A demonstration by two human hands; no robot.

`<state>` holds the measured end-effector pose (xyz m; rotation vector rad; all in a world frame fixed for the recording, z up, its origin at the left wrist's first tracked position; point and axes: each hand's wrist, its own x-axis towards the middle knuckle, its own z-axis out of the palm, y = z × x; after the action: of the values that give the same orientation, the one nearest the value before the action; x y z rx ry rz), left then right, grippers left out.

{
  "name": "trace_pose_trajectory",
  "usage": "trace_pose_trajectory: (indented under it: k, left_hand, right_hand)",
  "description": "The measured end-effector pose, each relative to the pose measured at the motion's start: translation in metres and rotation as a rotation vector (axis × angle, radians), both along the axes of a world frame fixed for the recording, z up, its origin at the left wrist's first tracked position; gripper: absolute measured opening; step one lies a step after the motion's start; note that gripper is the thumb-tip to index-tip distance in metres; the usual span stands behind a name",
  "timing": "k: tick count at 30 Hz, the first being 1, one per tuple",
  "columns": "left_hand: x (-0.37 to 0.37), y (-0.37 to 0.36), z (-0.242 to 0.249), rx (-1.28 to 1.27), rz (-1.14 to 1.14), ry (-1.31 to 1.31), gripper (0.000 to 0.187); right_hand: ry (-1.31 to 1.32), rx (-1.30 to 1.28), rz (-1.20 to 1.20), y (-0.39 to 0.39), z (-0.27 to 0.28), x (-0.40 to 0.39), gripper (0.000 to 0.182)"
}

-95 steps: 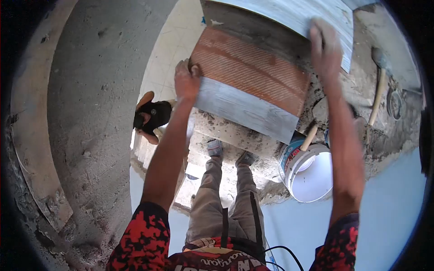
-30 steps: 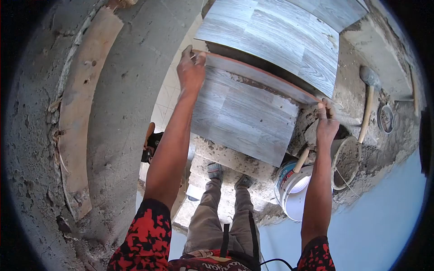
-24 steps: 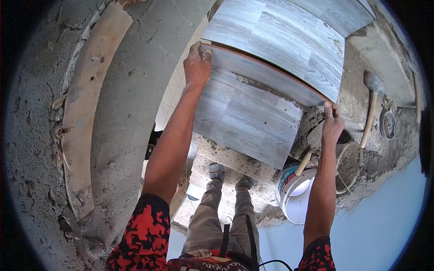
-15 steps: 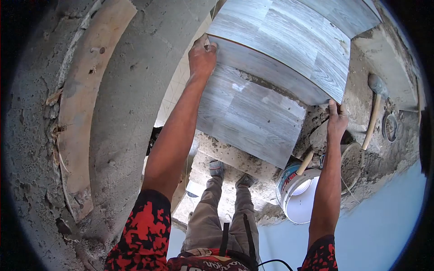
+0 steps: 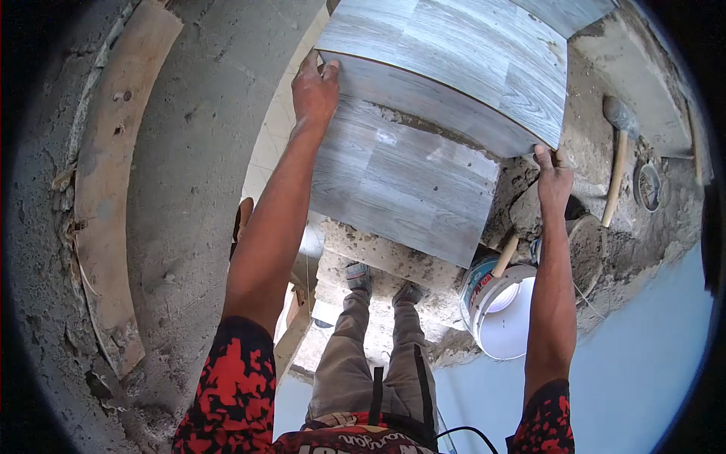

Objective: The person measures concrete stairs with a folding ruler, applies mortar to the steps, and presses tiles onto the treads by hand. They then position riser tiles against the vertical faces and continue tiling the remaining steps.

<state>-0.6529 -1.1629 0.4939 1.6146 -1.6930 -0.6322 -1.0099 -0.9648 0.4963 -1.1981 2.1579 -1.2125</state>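
A narrow grey riser tile (image 5: 431, 98) stands upright below the front edge of the upper wood-look tread tile (image 5: 461, 49). My left hand (image 5: 315, 91) grips its left end, thumb on the face, fingers mostly hidden behind the edge. At the right end, my right hand (image 5: 554, 178) pinches the corner where riser and tread meet. In front of the riser lies the lower wood-look tread tile (image 5: 401, 178), with a strip of mortar (image 5: 435, 129) along its back.
A white bucket (image 5: 507, 321) stands at the lower right, with a wooden handle (image 5: 505, 256) over it. Beyond are a mallet (image 5: 620, 151) and a small round container (image 5: 648, 187). A curved wooden board (image 5: 113, 181) lines the left wall.
The view has shifted, so the tiles and both hands appear farther left and slightly higher. Both hands keep their places at the riser's ends. Something brown now shows beside my left forearm.
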Motion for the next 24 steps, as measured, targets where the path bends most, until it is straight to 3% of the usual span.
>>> trace_pose_trajectory:
  k: [4, 7, 13, 15, 19, 21, 24]
  left_hand:
    - [-0.002, -0.002, -0.009, -0.134, 0.012, -0.104, 0.049]
    - [-0.007, 0.003, -0.004, -0.055, -0.02, 0.029, 0.052]
    - [-0.015, 0.051, -0.02, -0.18, -0.001, 0.301, 0.055]
    - [-0.006, 0.069, -0.044, -0.206, -0.075, 0.068, 0.055]
    - [0.005, 0.099, -0.074, -0.115, -0.177, -0.093, 0.055]
    - [0.012, 0.105, -0.089, 0.09, -0.129, -0.366, 0.053]
    - [0.032, 0.107, -0.134, 0.011, -0.156, -0.47, 0.054]
  right_hand:
    - [-0.003, -0.056, 0.028, -0.003, -0.003, -0.004, 0.032]
    - [0.031, -0.037, 0.02, -0.003, 0.0, -0.004, 0.03]
    - [-0.006, -0.071, 0.044, -0.003, -0.008, -0.01, 0.03]
    - [-0.002, -0.088, 0.054, -0.001, -0.009, -0.011, 0.03]
    - [0.012, -0.056, 0.074, -0.002, -0.01, -0.014, 0.03]
    - [0.003, -0.073, 0.077, -0.003, -0.006, -0.011, 0.03]
    - [0.013, -0.057, 0.07, -0.002, 0.0, -0.007, 0.03]
